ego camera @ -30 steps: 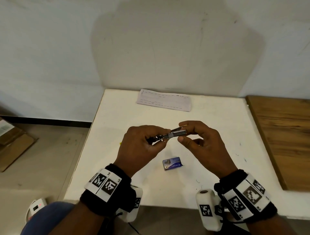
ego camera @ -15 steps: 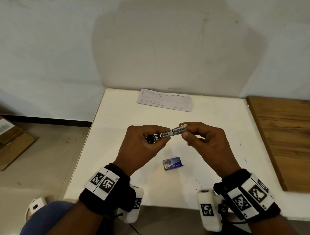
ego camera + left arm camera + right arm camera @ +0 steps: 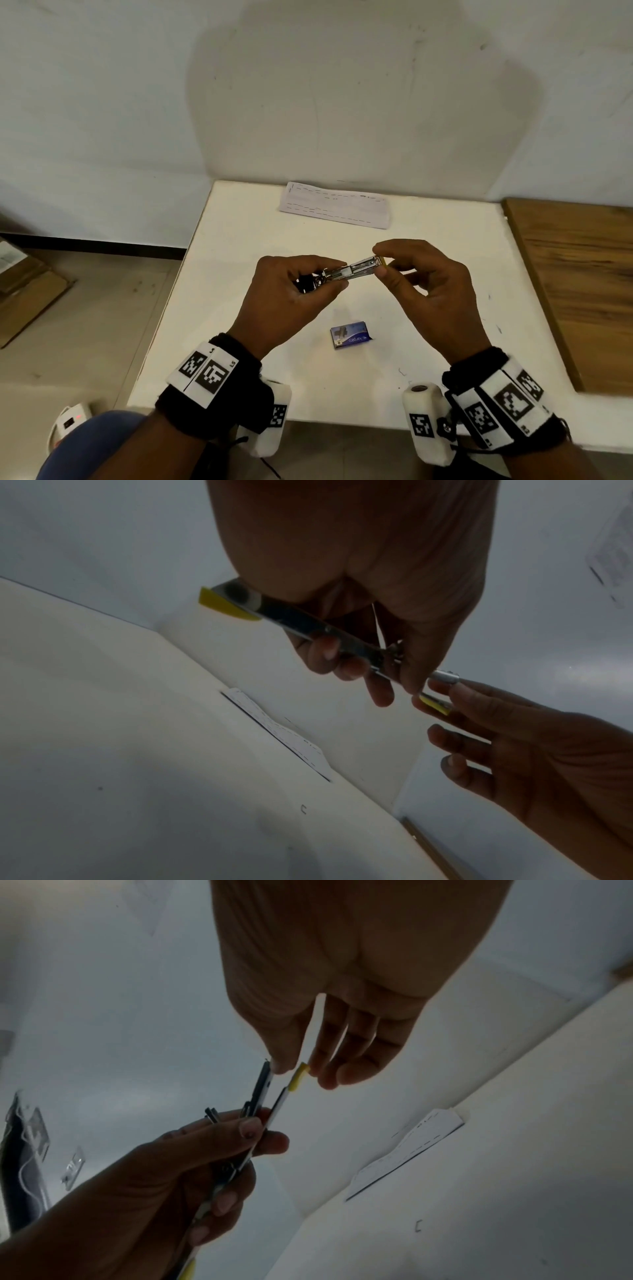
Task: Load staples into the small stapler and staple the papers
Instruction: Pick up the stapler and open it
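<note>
Metal stapler point(image 3: 346, 274) is up off the white table point(image 3: 445, 342), between my two hands. My left hand point(image 3: 287, 301) is wrapped around its rear half. My right hand point(image 3: 428, 291) pinches the front tip with thumb and forefinger; other fingers loose. From the right wrist view the two arms sit slightly apart at the yellow-tipped end. Papers point(image 3: 335, 209) lie at the far edge. Blue staple box point(image 3: 349, 334) lies near me, below my hands.

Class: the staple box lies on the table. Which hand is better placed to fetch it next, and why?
Probably the right hand: it only pinches the stapler at its tip, while the left hand grips its body. The staple box lies between them.
</note>
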